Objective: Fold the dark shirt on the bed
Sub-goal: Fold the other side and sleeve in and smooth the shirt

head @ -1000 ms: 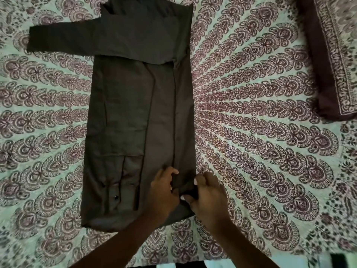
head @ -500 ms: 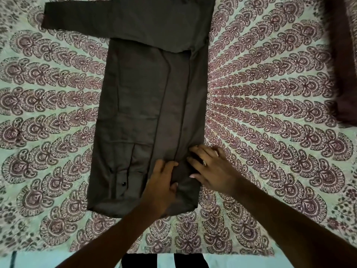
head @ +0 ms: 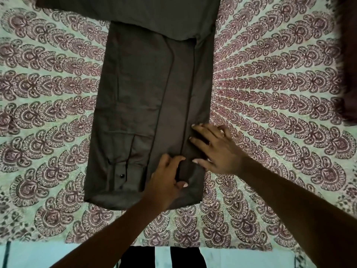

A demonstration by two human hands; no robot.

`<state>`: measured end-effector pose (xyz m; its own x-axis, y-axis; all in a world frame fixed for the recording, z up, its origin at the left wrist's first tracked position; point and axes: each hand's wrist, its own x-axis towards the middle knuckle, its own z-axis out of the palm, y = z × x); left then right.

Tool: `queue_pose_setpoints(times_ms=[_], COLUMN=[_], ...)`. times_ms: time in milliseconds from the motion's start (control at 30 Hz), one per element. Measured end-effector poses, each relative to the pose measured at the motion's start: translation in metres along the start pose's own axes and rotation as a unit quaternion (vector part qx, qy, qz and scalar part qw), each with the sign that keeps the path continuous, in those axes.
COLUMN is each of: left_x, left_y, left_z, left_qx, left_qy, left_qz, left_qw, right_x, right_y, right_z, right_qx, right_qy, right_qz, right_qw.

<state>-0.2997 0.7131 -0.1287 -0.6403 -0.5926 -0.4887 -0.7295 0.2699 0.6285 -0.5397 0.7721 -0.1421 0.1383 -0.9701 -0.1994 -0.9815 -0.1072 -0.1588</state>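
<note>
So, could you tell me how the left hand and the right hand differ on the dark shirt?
The left hand curls its fingers and pinches a fold near the hem; the right hand lies flat with fingers spread. The left hand sits nearer the hem, the right hand farther up, at the side edge. Both touch the dark shirt.

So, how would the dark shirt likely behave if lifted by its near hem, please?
Probably floppy: the dark shirt lies flat in creased layers. Likely light: the left hand pinches up a fold. Its stacked layers may slide apart.
</note>
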Motion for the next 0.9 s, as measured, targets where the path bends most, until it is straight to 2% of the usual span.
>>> queue_pose_setpoints(times_ms=[67,133,267,333,467,600,700,767,900], left_x=[-0.002,-0.002,-0.001,-0.002,0.004,0.011,0.01,0.01,0.01], left_y=[0.003,0.005,0.0,-0.001,0.005,-0.008,-0.019,-0.02,-0.016], left_z=[0.002,0.004,0.004,0.002,-0.005,-0.012,-0.011,-0.009,-0.012], left_qx=[0.067,0.089,0.099,0.132,0.277,0.288,0.31,0.324,0.324], left_qy=[-0.016,-0.029,-0.044,-0.036,0.009,-0.007,-0.026,-0.028,-0.025], left_qz=[0.005,-0.008,-0.009,0.019,0.111,0.145,0.143,0.143,0.135], left_qw=[0.998,0.996,0.994,0.99,0.954,0.947,0.94,0.935,0.936], right_x=[-0.003,-0.003,0.011,0.02,0.033,0.009,0.004,0.022,0.072], right_y=[-0.005,-0.004,0.02,0.03,0.026,0.006,0.011,0.027,0.066], right_z=[0.008,0.009,0.003,-0.001,-0.01,0.005,0.009,0.003,-0.013], right_qx=[-0.002,-0.005,-0.032,-0.037,-0.026,-0.027,-0.035,-0.037,-0.01], right_qy=[-0.001,-0.002,-0.011,-0.01,0.001,-0.028,-0.034,-0.022,-0.001], right_qz=[-0.038,-0.05,-0.008,0.028,0.066,-0.005,-0.015,0.012,0.128], right_qw=[0.999,0.999,0.999,0.999,0.997,0.999,0.999,0.999,0.992])
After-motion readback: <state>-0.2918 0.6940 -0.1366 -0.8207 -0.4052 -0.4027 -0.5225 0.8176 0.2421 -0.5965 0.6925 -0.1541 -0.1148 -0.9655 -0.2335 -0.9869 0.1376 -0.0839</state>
